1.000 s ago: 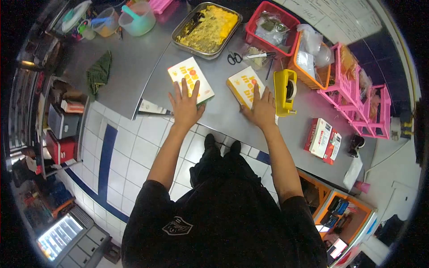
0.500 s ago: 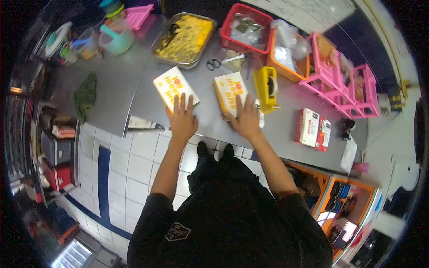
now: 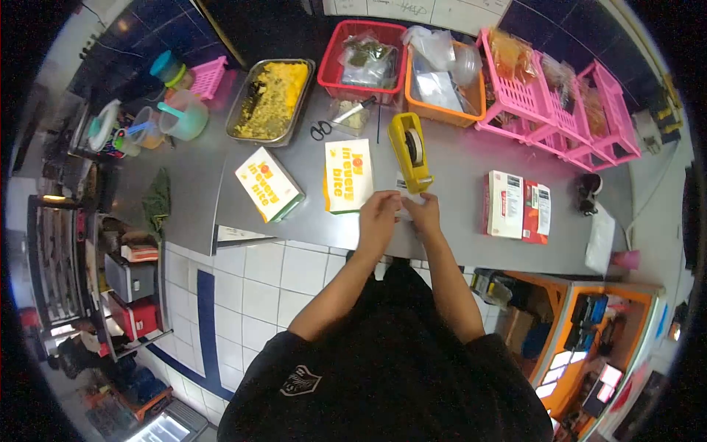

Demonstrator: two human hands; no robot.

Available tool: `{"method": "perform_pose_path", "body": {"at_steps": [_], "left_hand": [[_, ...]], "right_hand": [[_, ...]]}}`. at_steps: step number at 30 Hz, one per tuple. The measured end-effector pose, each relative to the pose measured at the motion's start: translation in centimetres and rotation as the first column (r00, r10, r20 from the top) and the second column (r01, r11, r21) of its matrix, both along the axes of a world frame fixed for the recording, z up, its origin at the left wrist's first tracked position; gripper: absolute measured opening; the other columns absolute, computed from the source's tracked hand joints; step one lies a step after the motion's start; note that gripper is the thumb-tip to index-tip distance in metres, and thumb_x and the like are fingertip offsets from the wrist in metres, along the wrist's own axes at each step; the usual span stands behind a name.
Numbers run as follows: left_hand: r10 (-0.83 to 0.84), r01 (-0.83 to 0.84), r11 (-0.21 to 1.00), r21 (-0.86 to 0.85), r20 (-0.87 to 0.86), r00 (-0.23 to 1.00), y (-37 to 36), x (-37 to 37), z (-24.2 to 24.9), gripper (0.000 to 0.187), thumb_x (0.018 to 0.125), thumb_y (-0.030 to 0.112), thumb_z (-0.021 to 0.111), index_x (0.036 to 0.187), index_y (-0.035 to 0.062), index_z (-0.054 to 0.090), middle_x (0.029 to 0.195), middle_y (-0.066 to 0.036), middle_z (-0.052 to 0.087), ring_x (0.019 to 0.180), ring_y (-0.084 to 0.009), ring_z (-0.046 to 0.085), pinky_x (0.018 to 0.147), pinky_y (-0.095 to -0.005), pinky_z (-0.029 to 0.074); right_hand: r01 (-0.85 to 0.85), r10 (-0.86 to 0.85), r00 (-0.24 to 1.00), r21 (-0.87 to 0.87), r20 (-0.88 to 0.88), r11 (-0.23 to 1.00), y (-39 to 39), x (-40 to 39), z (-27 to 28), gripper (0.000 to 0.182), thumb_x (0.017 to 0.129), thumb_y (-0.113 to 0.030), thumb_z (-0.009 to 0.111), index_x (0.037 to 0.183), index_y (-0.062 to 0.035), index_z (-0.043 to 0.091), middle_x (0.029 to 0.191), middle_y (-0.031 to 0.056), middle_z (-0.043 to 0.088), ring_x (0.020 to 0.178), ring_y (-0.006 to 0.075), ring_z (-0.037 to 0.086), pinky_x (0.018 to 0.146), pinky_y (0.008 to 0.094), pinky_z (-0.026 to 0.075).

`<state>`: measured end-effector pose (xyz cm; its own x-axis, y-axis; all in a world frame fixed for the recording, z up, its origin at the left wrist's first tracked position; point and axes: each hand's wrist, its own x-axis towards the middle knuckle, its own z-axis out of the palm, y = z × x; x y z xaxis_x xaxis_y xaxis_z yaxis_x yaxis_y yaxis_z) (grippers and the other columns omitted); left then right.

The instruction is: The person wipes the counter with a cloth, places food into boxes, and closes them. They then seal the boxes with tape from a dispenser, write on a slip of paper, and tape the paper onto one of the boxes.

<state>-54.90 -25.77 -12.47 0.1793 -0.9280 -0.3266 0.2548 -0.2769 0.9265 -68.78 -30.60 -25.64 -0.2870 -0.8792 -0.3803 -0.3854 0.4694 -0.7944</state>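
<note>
My left hand (image 3: 378, 221) and my right hand (image 3: 425, 216) are close together at the front of the steel table, fingers pinched on a small white printed slip (image 3: 402, 184). Fingers cover most of it. Just beyond them stands a yellow tape dispenser (image 3: 406, 151) with a roll of tape in it. Left of my hands lies a white carton (image 3: 349, 177) with orange lettering, close to my left fingers. A second carton (image 3: 266, 186) of the same kind lies tilted farther left.
A metal tray (image 3: 269, 103) of yellow food, scissors (image 3: 321, 130) and a marker (image 3: 353, 110) lie behind the cartons. Red (image 3: 361, 90) and orange baskets (image 3: 445, 114) and pink racks (image 3: 541, 125) line the back. Red-and-white boxes (image 3: 518, 207) sit to the right.
Both hands have left the two cartons and come together in front of the tape dispenser, now gripping the white slip. The camera view has shifted.
</note>
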Motion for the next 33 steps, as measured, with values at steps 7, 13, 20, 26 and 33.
{"method": "perform_pose_path", "body": {"at_steps": [7,13,20,26,33], "left_hand": [[0.225,-0.226,0.974,0.003,0.069,0.972,-7.4,-1.8,-1.4,0.022,0.102,0.013,0.053,0.107,-0.0017,0.067,0.08,-0.008,0.065,0.073,-0.0169,0.061,0.069,-0.0292,0.053],[-0.205,0.065,0.978,0.196,0.955,0.212,-20.7,-0.7,-6.4,0.025,0.094,0.014,0.054,0.104,0.0015,0.074,0.112,-0.023,0.071,0.103,-0.0388,0.07,0.088,-0.0475,0.057],[-0.395,0.178,0.902,0.394,0.918,-0.031,-25.8,2.2,-10.3,0.03,0.091,0.024,0.06,0.107,0.0036,0.075,0.11,-0.017,0.074,0.101,-0.0343,0.072,0.09,-0.0455,0.057],[-0.464,0.195,0.882,0.43,0.718,0.519,-18.9,4.0,-1.2,0.027,0.079,0.029,0.07,0.069,0.0029,0.068,0.064,-0.009,0.068,0.058,-0.0164,0.066,0.056,-0.0328,0.055],[0.033,-0.038,0.985,0.168,0.028,0.999,4.8,-3.1,-6.9,0.009,0.091,0.001,0.059,0.089,0.0055,0.051,0.076,-0.006,0.063,0.061,-0.0096,0.059,0.051,-0.0216,0.045]], "right_hand": [[-0.074,0.063,0.934,0.017,0.353,0.997,3.3,-2.1,4.1,0.051,0.089,-0.014,0.072,0.132,-0.0034,0.047,0.079,0.0181,0.071,0.058,0.0234,0.069,0.051,0.0357,0.055],[-0.497,0.507,0.859,-0.122,0.068,0.859,2.8,-2.9,1.9,0.034,0.093,-0.023,0.067,0.124,-0.0133,0.059,0.08,0.0187,0.072,0.069,0.0318,0.072,0.064,0.0448,0.056],[-0.689,0.635,0.638,0.047,-0.436,0.723,2.8,-4.3,4.8,0.03,0.096,-0.037,0.061,0.121,-0.0226,0.066,0.087,0.0168,0.073,0.081,0.036,0.071,0.076,0.052,0.055],[-0.82,0.626,0.544,-0.196,-0.559,0.538,2.7,-6.7,2.4,0.032,0.096,-0.031,0.06,0.126,-0.0197,0.064,0.082,0.0094,0.07,0.077,0.0289,0.07,0.076,0.0469,0.055],[-0.814,0.613,0.571,-0.282,-0.546,0.508,2.1,-6.7,2.1,0.038,0.089,-0.03,0.068,0.122,-0.0128,0.067,0.079,0.0082,0.068,0.074,0.0267,0.069,0.071,0.0431,0.054]]}}
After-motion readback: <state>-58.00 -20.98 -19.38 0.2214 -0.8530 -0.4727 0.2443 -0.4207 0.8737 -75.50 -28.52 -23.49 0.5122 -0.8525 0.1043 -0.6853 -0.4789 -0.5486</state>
